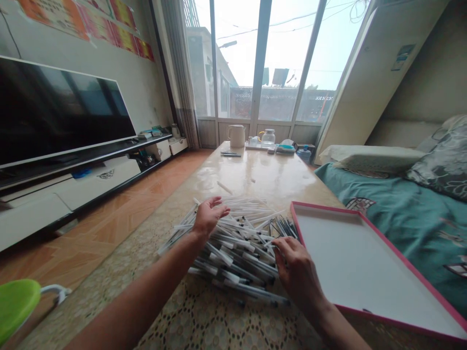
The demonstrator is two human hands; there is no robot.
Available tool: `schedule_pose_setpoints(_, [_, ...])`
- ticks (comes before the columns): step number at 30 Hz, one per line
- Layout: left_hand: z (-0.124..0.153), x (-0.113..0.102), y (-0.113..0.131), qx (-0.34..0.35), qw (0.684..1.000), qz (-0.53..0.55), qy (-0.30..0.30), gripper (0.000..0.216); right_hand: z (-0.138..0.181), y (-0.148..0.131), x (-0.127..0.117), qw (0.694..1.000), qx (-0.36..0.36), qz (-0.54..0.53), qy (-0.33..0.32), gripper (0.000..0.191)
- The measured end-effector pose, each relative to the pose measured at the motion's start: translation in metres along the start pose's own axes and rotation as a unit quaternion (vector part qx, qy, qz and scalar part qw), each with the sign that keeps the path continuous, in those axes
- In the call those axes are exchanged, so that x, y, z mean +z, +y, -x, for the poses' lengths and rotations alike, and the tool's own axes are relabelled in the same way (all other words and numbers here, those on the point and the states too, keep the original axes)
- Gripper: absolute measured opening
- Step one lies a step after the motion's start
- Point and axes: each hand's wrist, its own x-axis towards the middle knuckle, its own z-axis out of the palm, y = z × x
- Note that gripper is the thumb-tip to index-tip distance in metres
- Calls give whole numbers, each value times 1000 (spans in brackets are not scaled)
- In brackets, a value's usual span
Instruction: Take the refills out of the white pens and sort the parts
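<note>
A heap of clear plastic pens [237, 243] lies on the low table [255, 175] in front of me. My left hand [209, 215] hovers over the heap's left side, palm turned up and fingers loosely spread, holding nothing. At the heap's right edge my right hand [296, 268] rests palm down, its fingertips touching the pens. Beside that hand lies a shallow white tray with a pink rim [357, 265], with nothing in it.
A white jug [236, 135], a glass pot [268, 138] and small items stand at the table's far end. One loose pen [224, 187] lies beyond the heap. A TV stand [73, 180] runs along the left; a teal-covered bed [408, 214] is on the right. A green object [16, 304] sits at lower left.
</note>
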Motion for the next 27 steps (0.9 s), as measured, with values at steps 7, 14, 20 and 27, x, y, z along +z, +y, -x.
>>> schedule_pose_setpoints(7, [38,-8,-2,150,965,-189,-101,4,-1,-4,1,1000,0,-8,12,14])
schedule_pose_setpoints(14, [42,12,6,317,750,-546,-200,14,3,-5,2,998,3,-55,9,14])
schedule_pose_setpoints(20, [52,13,25,362,721,-554,-205,16,6,-13,-4,995,-16,-80,60,20])
schedule_pose_setpoints(27, [109,-13,25,412,693,-543,-235,16,15,-30,-11,993,-48,-58,87,36])
